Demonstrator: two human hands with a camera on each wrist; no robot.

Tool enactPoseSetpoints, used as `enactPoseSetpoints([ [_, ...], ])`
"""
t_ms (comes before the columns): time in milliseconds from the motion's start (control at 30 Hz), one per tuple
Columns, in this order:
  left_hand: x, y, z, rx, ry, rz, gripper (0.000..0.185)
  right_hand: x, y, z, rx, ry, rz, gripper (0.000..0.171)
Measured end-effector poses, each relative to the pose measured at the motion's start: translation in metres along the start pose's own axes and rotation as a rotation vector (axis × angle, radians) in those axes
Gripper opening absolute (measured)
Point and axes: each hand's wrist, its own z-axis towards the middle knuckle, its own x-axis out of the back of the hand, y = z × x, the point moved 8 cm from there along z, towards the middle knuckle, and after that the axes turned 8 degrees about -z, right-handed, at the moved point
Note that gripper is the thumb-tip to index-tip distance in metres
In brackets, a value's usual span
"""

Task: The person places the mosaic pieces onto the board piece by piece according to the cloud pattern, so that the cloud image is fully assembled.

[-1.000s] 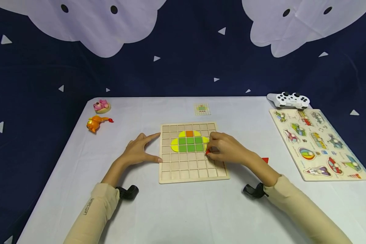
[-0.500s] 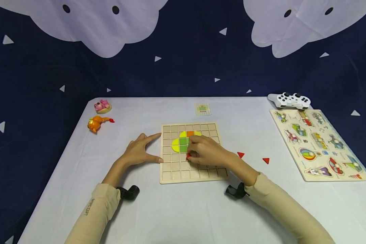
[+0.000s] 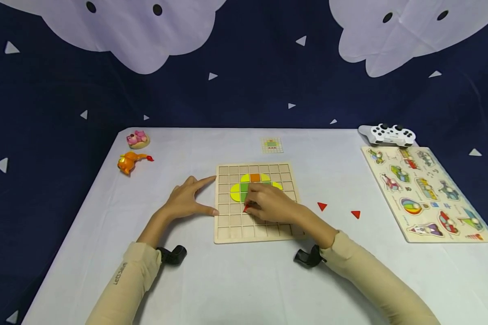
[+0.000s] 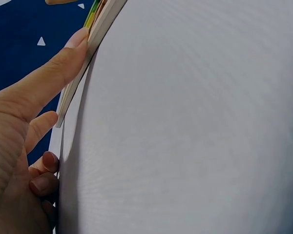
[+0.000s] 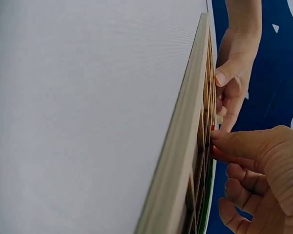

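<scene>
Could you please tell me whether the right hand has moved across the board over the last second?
Yes. The right hand, pinching a red piece, went left from the board's right edge to its middle.

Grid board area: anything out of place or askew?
Two red triangles lie loose on the table, right of the grid board, outside its cells. The board sits square; nothing looks spilled or damaged.
</scene>
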Motion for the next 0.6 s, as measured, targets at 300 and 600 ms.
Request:
enactPoseSetpoints([
  [300,-0.0001,-0.0005,0.0008,0.002,0.001,0.009,0.105,-0.0006,0.0014,-0.0036,-0.037,0.004,0.071,0.009],
  [600,-0.0005,-0.0001,0.0007,0.0,0.005,0.01,0.106,0.0017,0.0004,-0.0048,-0.027,0.014,0.026,0.011],
])
